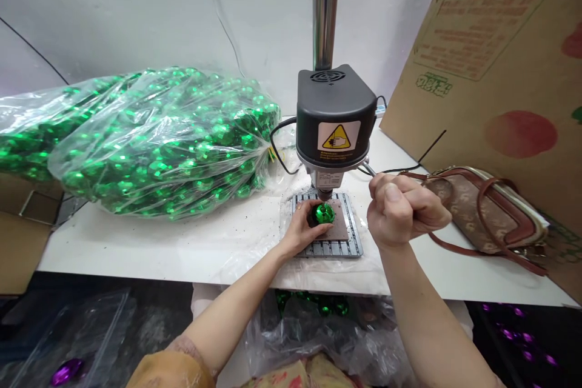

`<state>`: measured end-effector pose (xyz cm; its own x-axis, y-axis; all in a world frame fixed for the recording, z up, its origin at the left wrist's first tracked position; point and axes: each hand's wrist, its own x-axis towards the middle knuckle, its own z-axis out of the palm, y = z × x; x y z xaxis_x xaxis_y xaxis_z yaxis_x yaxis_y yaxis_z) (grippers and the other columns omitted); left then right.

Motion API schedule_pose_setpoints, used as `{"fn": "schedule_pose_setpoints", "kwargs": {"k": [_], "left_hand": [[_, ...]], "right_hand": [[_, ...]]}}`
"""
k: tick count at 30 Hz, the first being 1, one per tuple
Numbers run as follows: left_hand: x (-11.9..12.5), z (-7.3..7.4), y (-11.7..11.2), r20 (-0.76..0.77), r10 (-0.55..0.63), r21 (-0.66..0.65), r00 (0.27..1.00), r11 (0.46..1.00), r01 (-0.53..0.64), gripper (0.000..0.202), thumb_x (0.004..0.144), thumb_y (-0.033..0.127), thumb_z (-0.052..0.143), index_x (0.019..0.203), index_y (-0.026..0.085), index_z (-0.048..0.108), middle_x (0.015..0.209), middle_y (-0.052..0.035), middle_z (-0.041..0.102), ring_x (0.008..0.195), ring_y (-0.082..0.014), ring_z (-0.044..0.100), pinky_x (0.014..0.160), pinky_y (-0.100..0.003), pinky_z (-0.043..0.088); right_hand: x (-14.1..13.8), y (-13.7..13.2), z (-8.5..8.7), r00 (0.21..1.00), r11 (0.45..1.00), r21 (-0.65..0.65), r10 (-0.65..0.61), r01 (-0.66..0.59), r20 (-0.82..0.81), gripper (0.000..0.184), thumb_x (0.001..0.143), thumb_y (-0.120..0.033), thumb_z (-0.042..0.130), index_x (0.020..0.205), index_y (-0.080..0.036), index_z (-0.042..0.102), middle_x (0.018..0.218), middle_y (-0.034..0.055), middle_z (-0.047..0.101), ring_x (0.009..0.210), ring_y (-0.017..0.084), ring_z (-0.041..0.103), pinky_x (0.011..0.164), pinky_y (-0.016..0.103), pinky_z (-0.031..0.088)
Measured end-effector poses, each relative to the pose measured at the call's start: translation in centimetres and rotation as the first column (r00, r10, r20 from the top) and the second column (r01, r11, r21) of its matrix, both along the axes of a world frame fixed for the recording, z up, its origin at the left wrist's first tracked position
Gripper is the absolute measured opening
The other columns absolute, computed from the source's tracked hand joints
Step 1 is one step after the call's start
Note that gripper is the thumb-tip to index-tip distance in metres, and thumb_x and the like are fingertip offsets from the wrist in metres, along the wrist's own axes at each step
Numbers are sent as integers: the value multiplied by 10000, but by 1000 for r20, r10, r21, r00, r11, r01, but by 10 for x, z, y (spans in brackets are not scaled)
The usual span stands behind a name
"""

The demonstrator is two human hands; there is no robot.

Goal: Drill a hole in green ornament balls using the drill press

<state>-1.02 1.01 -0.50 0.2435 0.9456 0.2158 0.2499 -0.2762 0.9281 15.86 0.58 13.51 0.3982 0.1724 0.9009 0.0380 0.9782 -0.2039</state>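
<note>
A black-topped bench drill press [334, 115] stands on the white table, its chuck directly above a shiny green faceted ball [324, 213]. My left hand [301, 227] has its thumb and fingers wrapped around the ball's left side. The ball rests on a brownish square pad [340, 229] on the drill's slotted metal base [357, 245]. At the right of the drill, my right hand [400, 209] is closed in a fist around the end of the feed lever [367, 167]; most of the grip is hidden by the fingers.
Large clear bags of green balls [173, 145] fill the table's left side. A brown handbag [491, 212] and a big cardboard box [482, 73] stand at the right. Below the table edge, more green balls lie in clear plastic [318, 330]. Dark shavings dot the white table [136, 248].
</note>
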Motion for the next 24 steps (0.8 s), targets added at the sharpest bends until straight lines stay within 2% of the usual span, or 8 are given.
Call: {"fn": "schedule_pose_setpoints", "kwargs": {"k": [10,12,14,17,19,21,22,24], "left_hand": [[1,3,-3,35,20,-18,999,1000,-19,581,740,389,877,1226,211,612,1152,-77,669,1123,-270,619,990,-415,485],[2,2,-3,36,33,-16,999,999,-32,583,735,382,879,1224,208,611,1161,-83,668,1130,-274,624,999,-421,488],[4,3,-3,31,47,-21,998,999,-47,584,740,371,873,1232,205,608,1178,-94,668,1130,-277,634,1006,-431,494],[9,8,-8,5,125,-8,992,992,-125,545,759,360,852,1220,201,609,1176,-104,675,1106,-279,654,979,-438,519],[10,12,-21,-26,247,81,969,966,-244,499,780,370,833,1196,203,611,1148,-101,683,1082,-277,668,953,-440,536],[7,13,-43,-51,343,262,938,911,-319,477,803,397,813,1189,211,604,1119,-96,688,1061,-272,679,924,-435,555],[5,12,-57,-68,341,377,937,879,-293,484,815,415,802,1203,214,595,1115,-97,688,1056,-268,684,907,-426,564],[-2,4,-89,-160,227,598,961,797,-89,529,837,471,777,1249,210,573,1103,-111,694,1011,-256,696,841,-393,580]], "right_hand": [[-2,-2,-13,1000,1000,13,-21,21,-14,433,829,-83,581,574,-170,242,517,-80,306,434,19,297,476,251,353],[-4,-4,-4,998,999,-35,-18,16,-52,449,841,-109,592,564,-172,244,501,-82,295,420,18,272,459,247,323],[-6,-5,12,994,992,-129,-6,-8,-108,459,850,-140,610,554,-181,262,477,-86,276,404,21,257,434,243,275],[-6,-4,42,986,940,-331,23,-78,-166,449,840,-179,653,542,-201,318,447,-86,309,400,44,311,429,260,276],[-5,-2,55,985,907,-410,23,-91,-168,439,836,-208,671,538,-208,349,433,-86,335,403,50,327,433,262,277],[-3,0,61,987,901,-425,28,-92,-155,445,846,-225,670,540,-215,347,429,-88,322,405,54,326,446,264,288],[-3,1,62,989,904,-417,34,-92,-144,448,855,-226,664,544,-218,341,431,-88,308,406,55,324,456,266,297],[-2,2,60,992,917,-392,35,-80,-123,443,872,-223,656,557,-221,345,441,-86,299,411,60,326,472,275,312]]}}
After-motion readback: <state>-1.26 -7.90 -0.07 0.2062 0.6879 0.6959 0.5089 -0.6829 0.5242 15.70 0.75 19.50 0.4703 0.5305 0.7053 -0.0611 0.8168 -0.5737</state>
